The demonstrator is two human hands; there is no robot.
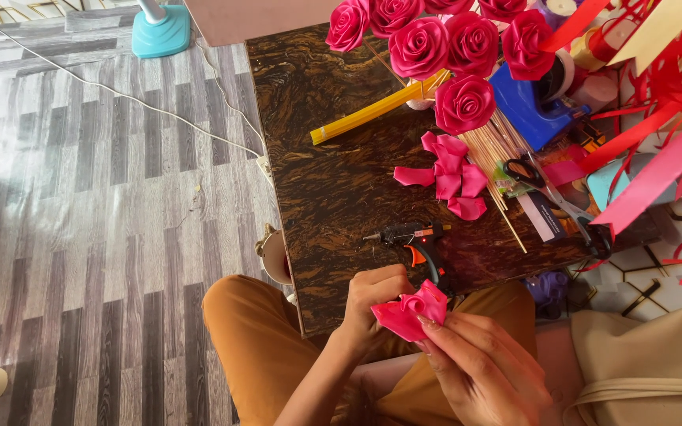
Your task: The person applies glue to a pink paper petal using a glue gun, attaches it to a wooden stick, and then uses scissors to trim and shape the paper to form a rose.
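Right now I hold a half-rolled pink ribbon rose between both hands, low over my lap at the near edge of the dark marbled table. Its centre is a tight curl, and looser glossy folds spread out flat below it. My left hand is curled around the rose from the left side, knuckles up, fingers closed on the rolled part. My right hand comes up from below, fingers stretched together and pinching the outer fold against the bloom. Just beyond the rose, a black glue gun with an orange trigger stands on the table. Farther up lie loose pink petal pieces beside thin wooden sticks, with scissors to the right and finished pink roses bunched at the far edge.
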